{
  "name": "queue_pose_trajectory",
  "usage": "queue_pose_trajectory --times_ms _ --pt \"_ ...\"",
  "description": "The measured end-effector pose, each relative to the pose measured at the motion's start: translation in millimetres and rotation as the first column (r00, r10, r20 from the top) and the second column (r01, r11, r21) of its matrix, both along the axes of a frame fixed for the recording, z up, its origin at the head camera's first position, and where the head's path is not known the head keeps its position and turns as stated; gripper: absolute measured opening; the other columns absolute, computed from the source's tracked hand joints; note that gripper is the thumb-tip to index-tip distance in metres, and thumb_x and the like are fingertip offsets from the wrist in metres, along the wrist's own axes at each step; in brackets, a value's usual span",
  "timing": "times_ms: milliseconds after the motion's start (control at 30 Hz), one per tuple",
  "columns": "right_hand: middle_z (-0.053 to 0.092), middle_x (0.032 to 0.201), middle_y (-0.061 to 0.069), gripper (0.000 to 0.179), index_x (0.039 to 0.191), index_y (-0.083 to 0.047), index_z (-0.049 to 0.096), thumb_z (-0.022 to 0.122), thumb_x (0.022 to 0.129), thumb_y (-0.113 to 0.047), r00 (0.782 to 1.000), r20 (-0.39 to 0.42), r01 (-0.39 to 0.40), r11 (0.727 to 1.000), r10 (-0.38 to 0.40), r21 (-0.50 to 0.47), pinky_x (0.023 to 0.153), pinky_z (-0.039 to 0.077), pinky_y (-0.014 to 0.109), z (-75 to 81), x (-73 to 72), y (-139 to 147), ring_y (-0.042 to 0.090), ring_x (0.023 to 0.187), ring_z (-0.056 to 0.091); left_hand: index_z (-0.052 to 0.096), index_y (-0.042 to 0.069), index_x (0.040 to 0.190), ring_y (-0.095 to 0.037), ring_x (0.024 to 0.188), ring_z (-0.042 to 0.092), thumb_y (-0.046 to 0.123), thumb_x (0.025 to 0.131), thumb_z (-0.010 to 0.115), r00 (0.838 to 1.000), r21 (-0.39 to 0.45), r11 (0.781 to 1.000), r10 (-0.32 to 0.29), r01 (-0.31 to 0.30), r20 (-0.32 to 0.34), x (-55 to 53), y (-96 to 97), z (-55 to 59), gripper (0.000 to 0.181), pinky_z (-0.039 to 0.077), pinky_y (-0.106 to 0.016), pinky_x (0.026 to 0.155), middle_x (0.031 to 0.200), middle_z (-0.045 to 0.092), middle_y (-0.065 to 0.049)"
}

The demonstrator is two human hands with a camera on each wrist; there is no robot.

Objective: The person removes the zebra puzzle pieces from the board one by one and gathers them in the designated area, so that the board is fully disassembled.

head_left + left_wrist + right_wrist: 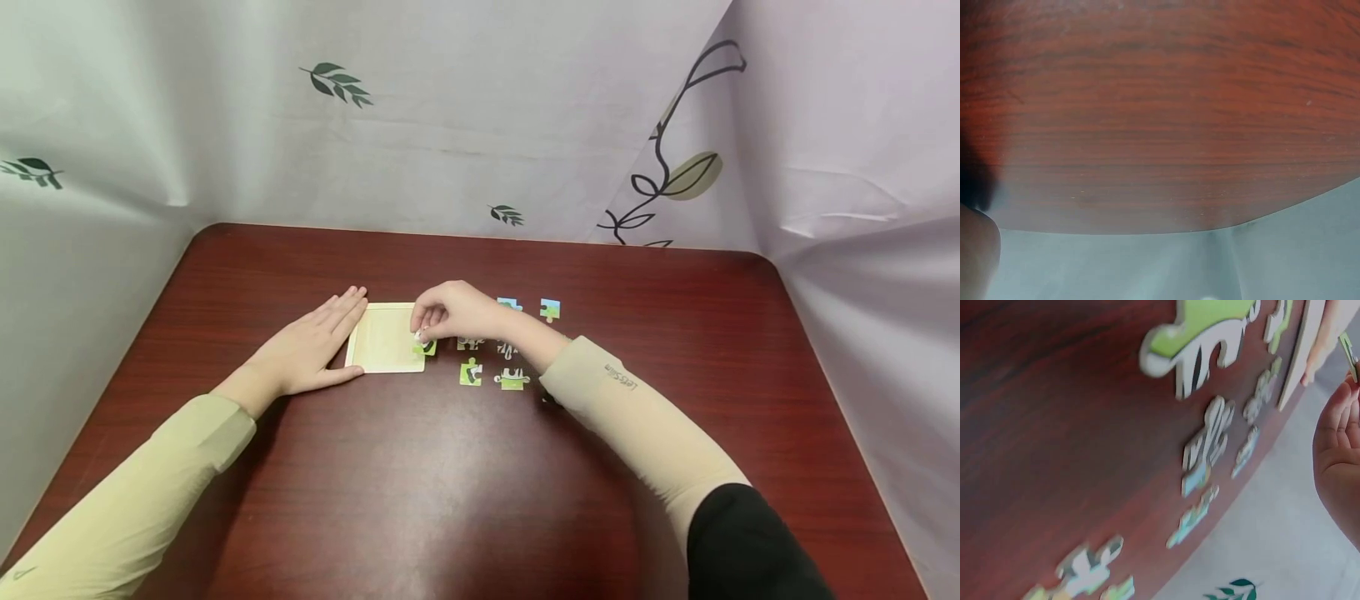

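Note:
A shallow pale wooden puzzle tray (384,340) lies on the dark red table. My left hand (309,346) lies flat along its left side, fingers straight and thumb at the lower left corner. Over the tray's right edge, my right hand (461,312) pinches a green puzzle piece (426,347) with a black-and-white print between thumb and fingers. The right wrist view shows that piece (1349,355) edge-on at the fingertips. Just right of the tray lie a green piece (471,372) and a zebra-leg piece (512,380). The left wrist view holds mostly bare tabletop.
More loose pieces lie under and beyond the right forearm, among them a blue-green piece (550,309) and a blue piece (508,303). A striped piece (1207,440) shows in the right wrist view. White leaf-print curtain (450,117) borders the table (420,475).

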State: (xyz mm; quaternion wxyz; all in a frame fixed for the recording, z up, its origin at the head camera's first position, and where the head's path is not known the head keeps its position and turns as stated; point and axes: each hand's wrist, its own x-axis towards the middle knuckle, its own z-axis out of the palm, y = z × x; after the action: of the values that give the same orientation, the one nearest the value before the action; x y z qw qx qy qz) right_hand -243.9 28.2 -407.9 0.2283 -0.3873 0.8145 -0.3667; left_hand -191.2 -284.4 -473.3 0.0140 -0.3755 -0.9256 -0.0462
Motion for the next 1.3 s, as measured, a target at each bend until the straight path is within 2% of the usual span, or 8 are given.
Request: queue_pose_trajectory --times_ms 267,567,1000,1167,1300 --pt "0.076 0.090 0.003 0.007 0.100 -0.009 0.080 0.081 0.093 -0.007 1.000 0.019 0.016 1.000 -0.016 0.006 0.079 0.061 0.022 10.8 8.2 33 0.012 0.083 0.068 0.022 -0.009 0.165 -0.043 0.163 0.024 0.054 0.099 0.065 1.000 -0.002 1.000 -0.008 0.008 -0.011 0.7 -0.2 0.4 0.100 0.001 -0.030 0.138 0.174 0.021 -0.028" --pt "0.076 0.089 0.003 0.008 0.099 -0.008 0.080 0.082 0.092 -0.007 0.996 0.000 0.086 0.995 -0.086 0.044 0.077 0.060 0.025 15.9 20.0 82 0.012 0.080 0.067 0.022 -0.009 0.165 -0.043 0.163 0.023 0.054 0.098 0.065 1.000 -0.013 1.000 -0.002 0.002 -0.007 1.5 -0.1 0.4 0.101 0.002 -0.031 0.138 0.174 0.020 -0.028" --pt "0.077 0.084 0.003 0.006 0.097 -0.006 0.080 0.081 0.091 -0.004 0.988 0.038 0.147 0.986 -0.150 0.078 0.070 0.058 0.021 -6.4 33.9 156 0.010 0.075 0.066 0.020 -0.007 0.166 -0.040 0.164 0.021 0.056 0.099 0.063 1.000 -0.012 1.000 -0.001 0.001 -0.003 -0.3 -0.6 0.6 0.102 0.000 -0.030 0.138 0.175 0.019 -0.027" --pt "0.077 0.082 0.003 0.007 0.096 -0.006 0.080 0.083 0.090 -0.004 0.985 0.054 0.158 0.982 -0.164 0.100 0.069 0.057 0.020 -14.2 39.3 171 0.010 0.074 0.065 0.020 -0.007 0.166 -0.040 0.164 0.021 0.055 0.099 0.064 1.000 -0.011 1.000 0.001 -0.001 0.003 -0.4 0.3 2.4 0.102 0.001 -0.031 0.138 0.175 0.020 -0.026" --pt "0.075 0.085 0.002 0.007 0.095 -0.007 0.080 0.083 0.089 -0.003 0.987 0.018 0.156 0.981 -0.159 0.112 0.069 0.056 0.020 -18.1 44.2 175 0.009 0.074 0.064 0.021 -0.008 0.166 -0.042 0.164 0.022 0.053 0.098 0.066 1.000 -0.011 1.000 0.005 -0.005 0.014 0.7 1.2 4.2 0.101 0.006 -0.035 0.139 0.175 0.020 -0.027"
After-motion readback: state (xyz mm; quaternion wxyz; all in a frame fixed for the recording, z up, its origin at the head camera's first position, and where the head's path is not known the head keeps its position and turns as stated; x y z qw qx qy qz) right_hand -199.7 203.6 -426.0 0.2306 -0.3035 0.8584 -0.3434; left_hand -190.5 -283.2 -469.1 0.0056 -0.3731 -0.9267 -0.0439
